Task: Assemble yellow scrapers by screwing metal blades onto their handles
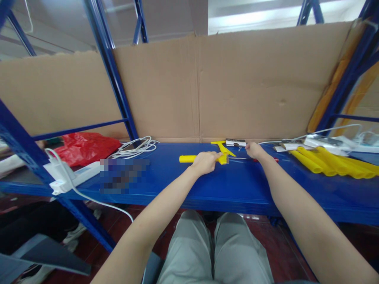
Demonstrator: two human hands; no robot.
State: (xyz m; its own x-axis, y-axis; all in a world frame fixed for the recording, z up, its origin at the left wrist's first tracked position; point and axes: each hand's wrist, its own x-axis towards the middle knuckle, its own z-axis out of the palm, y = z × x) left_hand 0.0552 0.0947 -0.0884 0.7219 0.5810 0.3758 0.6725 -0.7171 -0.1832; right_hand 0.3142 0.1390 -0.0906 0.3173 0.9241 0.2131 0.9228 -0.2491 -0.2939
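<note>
Left hand: clamped on yellow tube
Right hand: over screwdriver; grip unclear
Progress: one tube seemingly midway; other tubes lie rightward, apparently left

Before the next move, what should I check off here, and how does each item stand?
1. Left hand steadying the yellow handle: ok, closed over it.
2. Screwdriver lined up: ok, its shaft points toward the handle's near end; whether the tip touches, cannot tell.
3. Right hand gripping the screwdriver: cannot tell, hand and wrist cover part of it.
4. Small bits within reach: ok, beside the black-and-white box, close to the right hand.
5. Yellow tubes out of the way: ok, grouped to the right, apart from both hands.
</note>
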